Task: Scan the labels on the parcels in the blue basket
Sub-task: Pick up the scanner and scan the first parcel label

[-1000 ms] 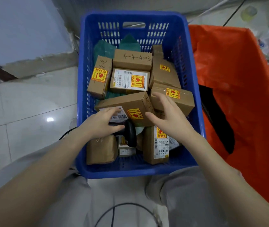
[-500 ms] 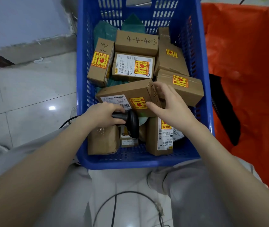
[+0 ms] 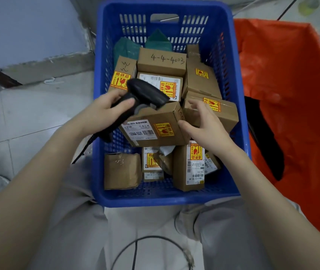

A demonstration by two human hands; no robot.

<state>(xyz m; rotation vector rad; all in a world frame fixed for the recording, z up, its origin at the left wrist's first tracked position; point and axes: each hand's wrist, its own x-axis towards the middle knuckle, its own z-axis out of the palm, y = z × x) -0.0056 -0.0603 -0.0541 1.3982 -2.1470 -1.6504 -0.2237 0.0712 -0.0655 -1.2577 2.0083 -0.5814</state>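
A blue plastic basket on the floor holds several brown cardboard parcels with yellow fragile stickers and white barcode labels. My left hand grips a black handheld barcode scanner, raised over the basket's left side with its head above the middle parcel. That parcel lies tilted, its white label and barcode facing up. My right hand rests against the right end of this parcel, fingers spread, touching it and the neighbouring box.
An orange plastic bag lies open to the right of the basket. The scanner's black cable loops across my lap. Grey tiled floor spreads on the left. Green mailer bags stand at the basket's far end.
My left hand has lifted the scanner from low in the basket up and over the middle parcel. The right hand stays at that parcel's right end.
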